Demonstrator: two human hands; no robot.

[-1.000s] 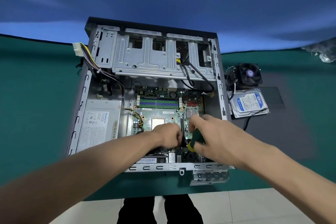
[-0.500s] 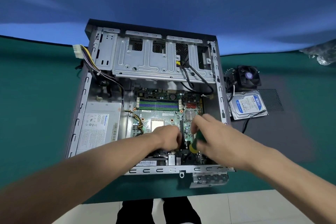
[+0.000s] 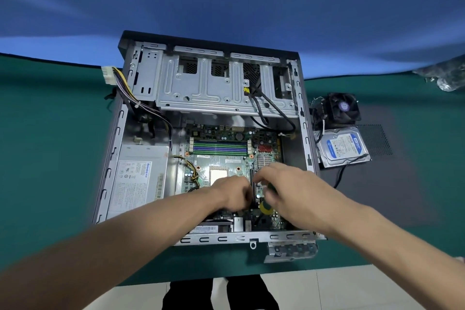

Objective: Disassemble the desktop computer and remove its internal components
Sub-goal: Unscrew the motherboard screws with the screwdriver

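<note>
A small card [image 3: 259, 190] had been lifted upright between the hands since a second earlier. It was pinched by the left hand [image 3: 235, 192] and right hand [image 3: 292, 187], screwdriver [image 3: 266, 207] also held, above the motherboard [image 3: 226, 158] in the case [image 3: 305, 133]; removal seemed nearly done.

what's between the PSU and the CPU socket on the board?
Head view: a yellow-and-black cable bundle runs between the power supply and the CPU socket, over the motherboard's left edge.

Green table [image 3: 50, 133]: computer case [image 3: 114, 148], hard drive [image 3: 339, 147], fan [image 3: 343, 108]
</note>
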